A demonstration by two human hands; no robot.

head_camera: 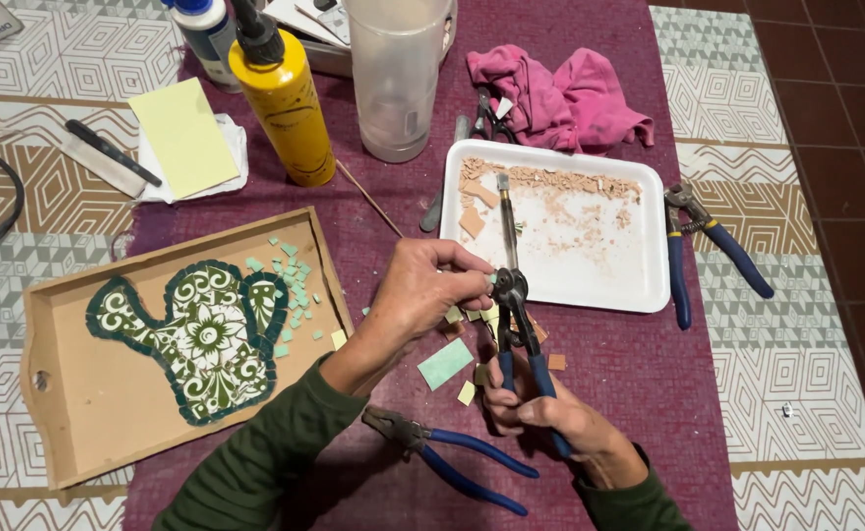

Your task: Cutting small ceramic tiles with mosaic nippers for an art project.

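Note:
My right hand [540, 408] grips the blue handles of tile nippers [513, 315], whose dark jaws point up near the tray's front edge. My left hand [424, 290] pinches a small pale tile piece [492, 281] at those jaws. Small green and yellowish tile bits [446, 363] lie on the purple cloth under my hands. A wooden tray [78, 433] at the left holds a green and white mosaic cactus [201, 334] with loose pale green chips [295, 285] beside it.
A white foam tray [599, 280] holds pinkish tile crumbs and a metal tool. Blue-handled pliers lie at the right [708, 246] and at the front [452, 454]. At the back stand a yellow glue bottle [285, 103], a clear cup [398, 79], a pink rag [560, 93], a yellow pad [184, 138].

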